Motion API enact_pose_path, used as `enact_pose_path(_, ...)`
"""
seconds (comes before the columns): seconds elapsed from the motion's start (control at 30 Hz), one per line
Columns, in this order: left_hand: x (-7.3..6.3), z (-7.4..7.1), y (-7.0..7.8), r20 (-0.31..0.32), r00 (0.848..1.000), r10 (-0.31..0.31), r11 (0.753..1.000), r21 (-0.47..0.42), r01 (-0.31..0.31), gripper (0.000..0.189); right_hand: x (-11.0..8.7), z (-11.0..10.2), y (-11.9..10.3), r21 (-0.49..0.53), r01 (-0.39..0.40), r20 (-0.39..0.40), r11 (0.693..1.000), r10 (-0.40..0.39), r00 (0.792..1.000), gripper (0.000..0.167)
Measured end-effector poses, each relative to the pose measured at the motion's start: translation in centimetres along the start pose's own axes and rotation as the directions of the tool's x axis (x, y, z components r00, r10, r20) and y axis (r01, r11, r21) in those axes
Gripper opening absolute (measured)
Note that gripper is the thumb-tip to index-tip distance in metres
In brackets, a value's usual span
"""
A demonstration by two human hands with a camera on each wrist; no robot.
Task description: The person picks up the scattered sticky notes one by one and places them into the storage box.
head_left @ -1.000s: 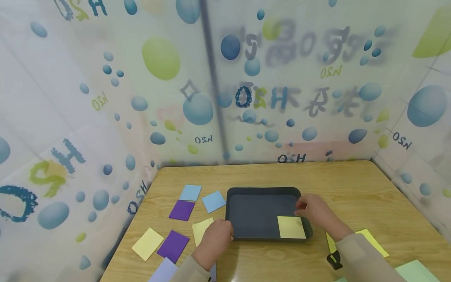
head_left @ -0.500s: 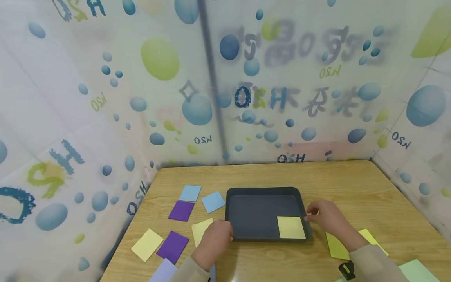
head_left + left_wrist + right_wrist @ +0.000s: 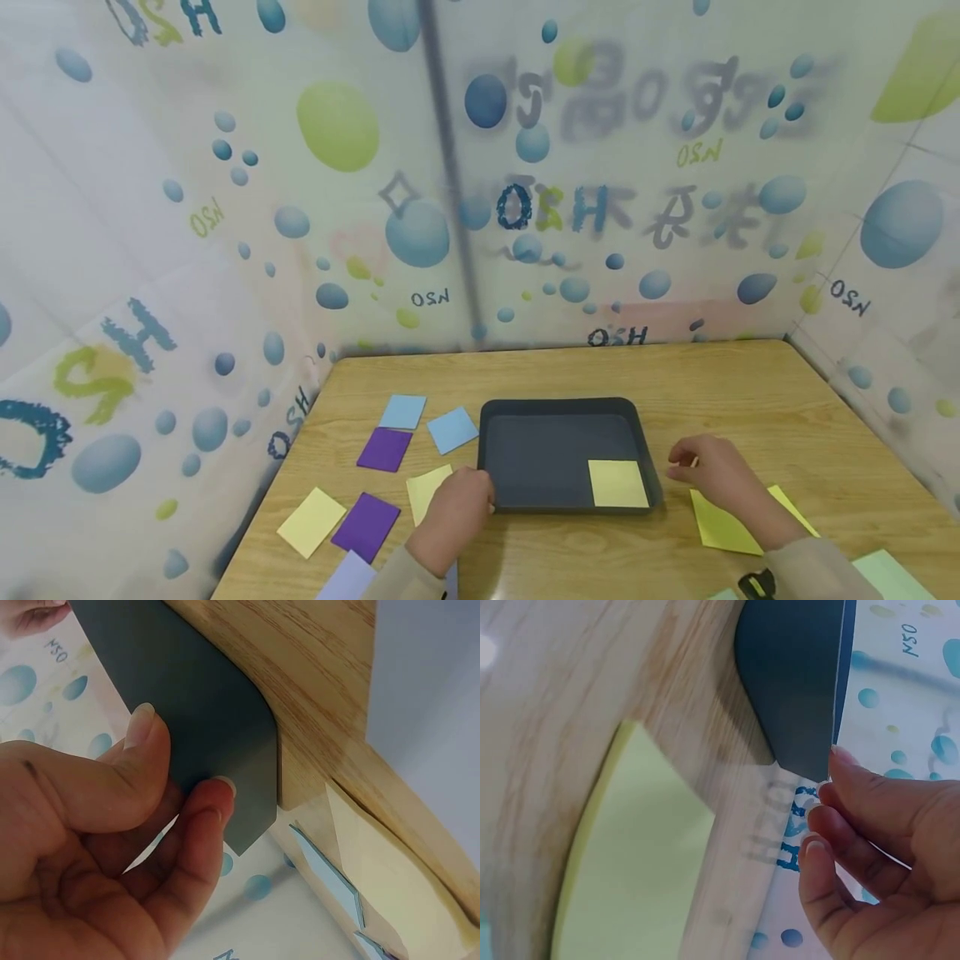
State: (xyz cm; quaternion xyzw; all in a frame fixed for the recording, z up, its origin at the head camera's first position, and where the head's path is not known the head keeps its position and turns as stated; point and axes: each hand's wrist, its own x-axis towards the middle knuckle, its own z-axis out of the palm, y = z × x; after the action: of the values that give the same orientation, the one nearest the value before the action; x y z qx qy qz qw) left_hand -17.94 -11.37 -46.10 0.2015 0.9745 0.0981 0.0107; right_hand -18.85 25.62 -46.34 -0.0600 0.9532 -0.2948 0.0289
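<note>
A dark rectangular baking tray [image 3: 558,406] sits on the wooden table, with a pale yellow sticky note [image 3: 618,483] in its front right corner. At the tray's front left, my left hand [image 3: 457,504] pinches the tray; in the left wrist view the thumb lies at the rim and a fingertip on the outer wall [image 3: 202,697]. My right hand [image 3: 708,471] hovers just right of the tray, fingers loosely curled and holding nothing. Below it lies a yellow sticky pad [image 3: 723,525], partly hidden by the forearm and large in the right wrist view.
Left of the tray lie light blue notes [image 3: 452,430], purple notes [image 3: 366,527], pale yellow notes [image 3: 311,522] and a lavender note [image 3: 347,577]. A light green note [image 3: 888,575] is at the front right. A patterned curtain [image 3: 555,275] hangs behind the table [image 3: 562,367].
My right hand has moved right, from over the tray's right side to beyond its rim, uncovering more of the note's surroundings. My left hand has stayed at the tray's front left.
</note>
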Motion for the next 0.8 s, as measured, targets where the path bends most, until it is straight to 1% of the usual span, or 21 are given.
enact_pose_path(0.23, 0.0, 0.2, 0.0, -0.019, 1.000, 0.009, 1.000, 0.022, -0.009, 0.009, -0.6, -0.4, 1.3, -0.011, -0.017, 0.025, 1.000, 0.018, 1.000, 0.015)
enact_pose_path(0.53, -0.1, 0.1, 0.0, -0.017, 1.000, 0.011, 1.000, 0.014, -0.010, 0.008, -1.4, -0.9, 2.9, -0.046, -0.043, 0.045, 0.998, 0.045, 0.998, 0.017)
enact_pose_path(0.67, -0.1, 0.0, 0.1, -0.012, 1.000, 0.006, 1.000, 0.011, -0.006, 0.008, -1.6, -0.8, 3.8, -0.053, -0.072, 0.070, 0.996, 0.075, 0.995, 0.021)
enact_pose_path(0.8, -0.1, -0.1, 0.2, -0.006, 1.000, 0.000, 1.000, 0.005, 0.000, 0.008, -1.6, -0.7, 4.5, -0.047, -0.106, 0.116, 0.993, 0.110, 0.987, 0.029)
